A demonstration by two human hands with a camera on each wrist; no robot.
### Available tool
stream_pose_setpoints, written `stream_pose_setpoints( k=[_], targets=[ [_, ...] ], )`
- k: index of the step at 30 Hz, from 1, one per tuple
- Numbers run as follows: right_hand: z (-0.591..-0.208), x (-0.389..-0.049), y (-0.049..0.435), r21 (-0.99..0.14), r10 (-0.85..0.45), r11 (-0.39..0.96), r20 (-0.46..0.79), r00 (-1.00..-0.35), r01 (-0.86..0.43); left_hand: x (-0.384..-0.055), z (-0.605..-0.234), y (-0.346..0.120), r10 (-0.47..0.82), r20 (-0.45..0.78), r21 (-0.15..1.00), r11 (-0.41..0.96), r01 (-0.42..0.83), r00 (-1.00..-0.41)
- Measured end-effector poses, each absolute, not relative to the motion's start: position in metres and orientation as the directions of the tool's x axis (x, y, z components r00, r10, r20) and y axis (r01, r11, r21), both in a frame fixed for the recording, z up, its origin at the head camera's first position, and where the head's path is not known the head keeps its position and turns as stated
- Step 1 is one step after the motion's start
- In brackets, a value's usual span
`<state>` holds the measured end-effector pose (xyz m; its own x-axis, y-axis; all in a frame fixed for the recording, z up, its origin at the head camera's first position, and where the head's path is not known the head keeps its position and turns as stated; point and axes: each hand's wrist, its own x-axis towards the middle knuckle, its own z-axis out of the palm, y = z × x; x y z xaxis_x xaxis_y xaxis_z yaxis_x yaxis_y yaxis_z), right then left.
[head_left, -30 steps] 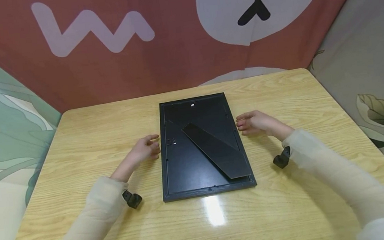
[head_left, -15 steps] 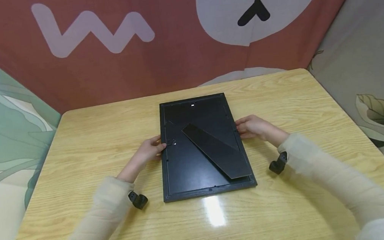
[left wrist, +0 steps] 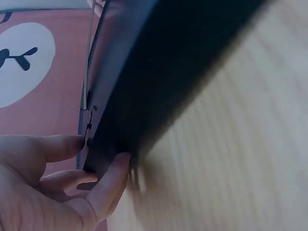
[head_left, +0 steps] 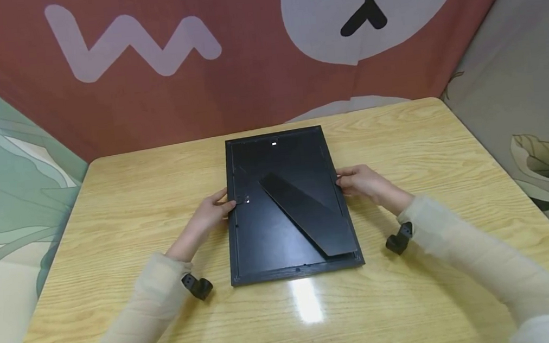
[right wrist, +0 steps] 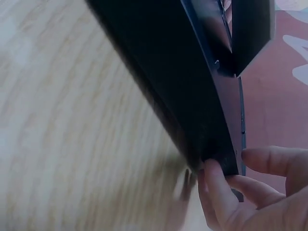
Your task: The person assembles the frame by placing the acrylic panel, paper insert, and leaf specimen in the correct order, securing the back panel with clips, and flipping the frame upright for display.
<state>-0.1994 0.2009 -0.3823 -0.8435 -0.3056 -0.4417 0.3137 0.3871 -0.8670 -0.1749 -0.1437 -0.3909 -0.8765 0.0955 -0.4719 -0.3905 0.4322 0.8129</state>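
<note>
A black picture frame (head_left: 266,243) lies back side up in the middle of the head view, its easel stand (head_left: 308,217) slanting across the back panel. My left hand (head_left: 205,218) grips the frame's left side, thumb over the back and fingers at the outer edge. On the opposite side, my right hand (head_left: 368,186) holds the right edge in a similar way. Both wrist views show the frame's dark side wall (left wrist: 159,67) close over the table, with fingertips at its lower edge. A small metal hanger (head_left: 274,143) shows near the far end of the panel.
The frame is over a light wood-grain table (head_left: 147,177). Behind the table hangs a red curtain (head_left: 248,97) with a cartoon print. Leaf-patterned fabric (head_left: 506,80) borders the right side.
Both hands have moved inward from beside the frame and taken hold of its sides. The frame has shifted slightly, its far edge now higher in the head view.
</note>
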Motion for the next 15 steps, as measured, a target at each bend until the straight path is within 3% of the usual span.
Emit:
stream_pose_setpoints(
  k=[15],
  targets=[
    [-0.364, -0.201, 0.198, -0.917, -0.224, 0.304, -0.334, -0.916, 0.26, -0.18, -0.37, -0.146, 0.056, -0.309, 0.9, 0.34, -0.272, -0.95]
  ],
)
